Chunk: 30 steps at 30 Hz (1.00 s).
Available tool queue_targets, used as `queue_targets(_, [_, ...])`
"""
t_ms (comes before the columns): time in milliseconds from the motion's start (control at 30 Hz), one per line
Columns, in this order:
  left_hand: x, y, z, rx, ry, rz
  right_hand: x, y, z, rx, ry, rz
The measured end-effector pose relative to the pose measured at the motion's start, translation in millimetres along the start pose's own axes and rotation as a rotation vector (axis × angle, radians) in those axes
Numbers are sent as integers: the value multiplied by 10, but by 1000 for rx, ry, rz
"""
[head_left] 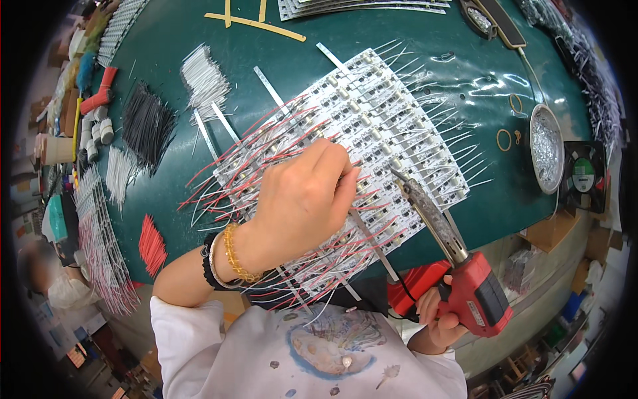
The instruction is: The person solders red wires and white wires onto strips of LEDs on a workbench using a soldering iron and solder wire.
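My left hand [309,189] is closed in a pinch above the middle of a panel of white circuit boards [365,113]. Its fingers hide what they hold; red wire ends show right beside the fingertips. Many red wires [266,143] stick out along the panel's left side, while white wires [458,136] fringe its right side. My right hand [442,316] grips a red soldering gun [475,292] by its handle, at the lower right. The gun's metal barrel points up and left, its tip over the boards just right of my left fingertips.
Piles of white wires [205,76], black wires [149,123] and red wires [153,245] lie on the green tabletop [266,50] at left. A wired board bundle [100,233] hangs over the left edge. At right are rubber bands [504,139], a metal dish [547,149] and a black fan [585,176].
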<state>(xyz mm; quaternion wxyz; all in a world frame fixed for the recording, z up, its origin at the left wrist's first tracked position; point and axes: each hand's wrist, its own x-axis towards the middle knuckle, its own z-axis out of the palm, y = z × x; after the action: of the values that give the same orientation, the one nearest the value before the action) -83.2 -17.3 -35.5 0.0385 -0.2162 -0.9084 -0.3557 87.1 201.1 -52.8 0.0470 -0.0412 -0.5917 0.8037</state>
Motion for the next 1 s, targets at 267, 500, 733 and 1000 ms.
queue_targets(267, [-5, 102, -1, -14, 28, 86, -2, -47, -6, -115, 26, 9])
queue_targets(500, [5, 87, 49, -12, 12, 105, -115, 42, -183, -321, -68, -5])
queue_targets(733, [-9, 37, 10, 38, 19, 111, -824, 387, -972, 25, -65, 401])
queue_targets(1000, [2, 117, 67, 24, -3, 116, -47, 5, -93, -106, -54, -9])
